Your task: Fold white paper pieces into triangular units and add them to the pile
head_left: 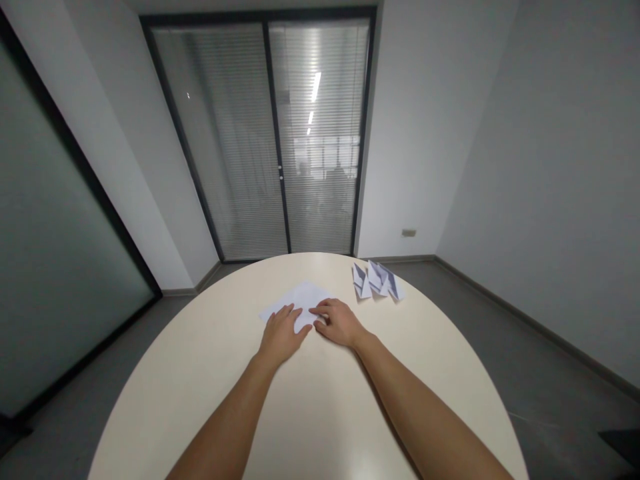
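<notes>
A white sheet of paper (pixel 306 294) lies flat on the round table, turned so that one corner points away from me. My left hand (pixel 283 332) rests on its near left part, fingers stretched out and thumb toward the middle. On the near right part lies my right hand (pixel 338 322), its fingers slightly bent and apart, the index fingertip touching the paper. Both hands partly cover the near edges, so any fold there is hard to make out. Neither hand lifts the sheet.
Several folded white paper pieces (pixel 378 279) stand in a row at the table's far right edge. The round cream table (pixel 310 413) has its far rim near a glass door (pixel 250 147) with blinds. A grey wall (pixel 560 173) rises on the right.
</notes>
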A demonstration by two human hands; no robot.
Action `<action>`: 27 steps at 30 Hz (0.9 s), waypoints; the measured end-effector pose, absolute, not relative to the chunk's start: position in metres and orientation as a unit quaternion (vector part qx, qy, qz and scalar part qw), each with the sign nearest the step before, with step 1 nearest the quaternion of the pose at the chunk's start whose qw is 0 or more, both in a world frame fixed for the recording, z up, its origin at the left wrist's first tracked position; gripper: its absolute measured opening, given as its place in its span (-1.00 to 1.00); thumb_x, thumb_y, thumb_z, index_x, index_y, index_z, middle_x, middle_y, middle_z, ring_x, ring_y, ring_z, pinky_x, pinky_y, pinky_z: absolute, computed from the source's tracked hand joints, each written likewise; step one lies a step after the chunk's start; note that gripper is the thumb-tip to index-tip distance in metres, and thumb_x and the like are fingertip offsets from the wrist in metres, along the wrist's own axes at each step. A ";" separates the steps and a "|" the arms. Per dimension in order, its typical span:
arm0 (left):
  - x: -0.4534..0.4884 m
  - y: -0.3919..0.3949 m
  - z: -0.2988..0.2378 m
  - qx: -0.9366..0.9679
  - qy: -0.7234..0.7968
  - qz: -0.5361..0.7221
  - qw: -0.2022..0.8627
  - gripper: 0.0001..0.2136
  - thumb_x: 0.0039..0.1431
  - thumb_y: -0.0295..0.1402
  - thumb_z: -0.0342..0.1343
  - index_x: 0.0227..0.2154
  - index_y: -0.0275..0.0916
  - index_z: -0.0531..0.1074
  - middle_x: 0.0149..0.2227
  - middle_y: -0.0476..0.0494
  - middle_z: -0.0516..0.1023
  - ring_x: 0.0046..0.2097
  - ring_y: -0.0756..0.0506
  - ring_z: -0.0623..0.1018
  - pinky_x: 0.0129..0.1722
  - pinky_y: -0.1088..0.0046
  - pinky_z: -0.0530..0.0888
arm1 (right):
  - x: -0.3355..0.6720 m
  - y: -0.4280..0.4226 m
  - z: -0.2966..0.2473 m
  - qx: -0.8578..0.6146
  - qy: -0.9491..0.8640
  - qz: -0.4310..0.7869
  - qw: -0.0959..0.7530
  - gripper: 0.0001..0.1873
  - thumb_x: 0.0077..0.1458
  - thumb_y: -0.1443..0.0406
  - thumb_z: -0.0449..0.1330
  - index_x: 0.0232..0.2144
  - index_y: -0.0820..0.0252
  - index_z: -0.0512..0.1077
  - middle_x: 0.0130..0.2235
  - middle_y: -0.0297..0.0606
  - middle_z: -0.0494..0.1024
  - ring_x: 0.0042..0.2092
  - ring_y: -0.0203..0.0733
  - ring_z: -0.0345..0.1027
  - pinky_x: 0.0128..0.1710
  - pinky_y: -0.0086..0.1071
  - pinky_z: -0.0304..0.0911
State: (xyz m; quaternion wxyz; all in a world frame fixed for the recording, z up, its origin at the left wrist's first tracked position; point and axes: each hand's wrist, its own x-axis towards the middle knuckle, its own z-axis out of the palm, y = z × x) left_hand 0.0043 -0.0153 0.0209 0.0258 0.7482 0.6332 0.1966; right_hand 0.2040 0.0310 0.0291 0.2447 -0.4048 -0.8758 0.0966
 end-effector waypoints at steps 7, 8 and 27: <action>0.006 -0.016 0.021 0.749 0.623 0.223 0.022 -0.53 0.31 -0.11 0.07 0.15 -0.29 0.45 0.27 -0.38 0.41 0.30 -0.32 0.38 0.28 -0.01 0.27 | 0.207 0.037 0.023 -0.366 -0.885 0.118 0.261 -0.64 0.25 0.23 0.19 0.06 0.05 0.57 -0.01 -0.17 0.61 0.04 -0.09 0.42 0.11 -0.24 0.22; 0.006 -0.016 0.021 0.749 0.622 0.229 0.021 -0.55 0.31 -0.12 0.07 0.13 -0.28 0.46 0.25 -0.37 0.43 0.29 -0.32 0.39 0.27 0.00 0.29 | 0.208 0.039 0.021 -0.357 -0.887 0.120 0.266 -0.66 0.26 0.21 0.19 0.05 0.05 0.58 -0.02 -0.17 0.61 0.03 -0.09 0.43 0.10 -0.25 0.23; 0.005 -0.021 0.035 0.754 0.596 0.277 0.009 -0.70 0.41 -0.27 -0.08 -0.15 -0.13 0.59 -0.12 -0.12 0.67 -0.05 -0.13 0.60 -0.04 0.37 0.43 | 0.207 0.040 0.024 -0.377 -0.872 0.084 0.302 -0.77 0.22 0.31 0.22 -0.10 0.13 0.60 -0.05 -0.19 0.63 0.03 -0.10 0.43 0.11 -0.25 0.20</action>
